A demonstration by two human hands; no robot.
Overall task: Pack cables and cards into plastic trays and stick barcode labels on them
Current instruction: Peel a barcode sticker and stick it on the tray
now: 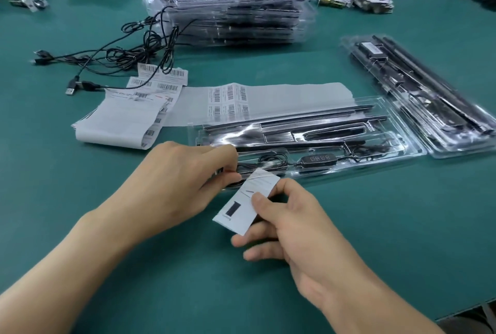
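A clear plastic tray (pixel 397 147) lies across the green table in front of me, holding black strips and a coiled black cable with an inline controller (pixel 318 159). My left hand (pixel 182 172) pinches the tray's near-left end, fingers closed on its edge. My right hand (pixel 284 223) holds a white card (pixel 245 206) with a dark rectangle printed on it, tilted, its upper end touching the tray's near edge. Sheets of barcode labels (pixel 230 100) lie just behind the tray.
A tall stack of filled trays (pixel 230 9) stands at the back centre, and two more filled trays (pixel 429 97) lie at the right. Loose black USB cables (pixel 112 54) sprawl at the left. More label sheets (pixel 126 116) sit left of the tray. Paper piles line the far edge.
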